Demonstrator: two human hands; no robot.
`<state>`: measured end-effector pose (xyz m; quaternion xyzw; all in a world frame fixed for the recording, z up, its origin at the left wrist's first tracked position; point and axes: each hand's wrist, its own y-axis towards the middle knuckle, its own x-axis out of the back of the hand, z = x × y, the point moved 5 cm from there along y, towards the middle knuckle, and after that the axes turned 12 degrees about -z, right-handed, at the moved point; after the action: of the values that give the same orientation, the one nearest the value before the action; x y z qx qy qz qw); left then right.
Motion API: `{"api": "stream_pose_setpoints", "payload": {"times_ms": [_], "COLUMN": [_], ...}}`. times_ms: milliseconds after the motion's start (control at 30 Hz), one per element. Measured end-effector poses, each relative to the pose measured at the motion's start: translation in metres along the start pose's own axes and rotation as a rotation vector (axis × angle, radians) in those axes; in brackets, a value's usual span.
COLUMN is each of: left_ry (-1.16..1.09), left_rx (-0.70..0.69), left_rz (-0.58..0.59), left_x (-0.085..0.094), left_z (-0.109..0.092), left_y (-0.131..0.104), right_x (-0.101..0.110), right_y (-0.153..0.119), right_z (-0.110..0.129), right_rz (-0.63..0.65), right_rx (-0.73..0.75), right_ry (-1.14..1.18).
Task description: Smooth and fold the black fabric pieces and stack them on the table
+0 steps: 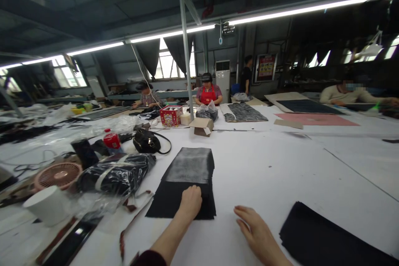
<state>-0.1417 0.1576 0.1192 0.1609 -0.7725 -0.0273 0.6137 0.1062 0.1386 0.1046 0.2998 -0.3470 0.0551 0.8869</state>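
Note:
In front of me a stack of black fabric pieces lies on the white table, its far part covered by a greyish, dusty-looking panel. My left hand is closed on the black fabric near the panel's close edge; the fingertips are hidden from me. Over bare table to the right of the stack, my right hand is open, fingers stretched toward the stack and holding nothing. Farther right lies a second pile of black fabric pieces, apart from that hand.
At left are a plastic-wrapped black bundle, a pink fan, a white roll, a red-capped bottle and a black handbag. A cardboard box stands beyond the stack, by a metal post. Several people work across the tables.

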Motion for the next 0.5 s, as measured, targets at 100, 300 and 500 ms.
{"api": "stream_pose_setpoints", "payload": {"times_ms": [100, 300, 500], "left_ry": [-0.157, -0.606, -1.223], "left_rx": [0.019, 0.127, 0.434], "left_rz": [-0.022, -0.022, -0.058], "left_x": [0.002, 0.001, 0.013], "left_z": [0.018, 0.048, 0.092], "left_y": [0.002, 0.008, 0.006], "right_x": [-0.033, -0.077, -0.089], "right_y": [0.030, 0.071, 0.073], "right_z": [0.036, 0.067, 0.067], "right_rz": [0.156, 0.321, 0.298], "right_rx": [0.111, 0.258, 0.221], "right_ry": [-0.084, -0.259, -0.321]}}
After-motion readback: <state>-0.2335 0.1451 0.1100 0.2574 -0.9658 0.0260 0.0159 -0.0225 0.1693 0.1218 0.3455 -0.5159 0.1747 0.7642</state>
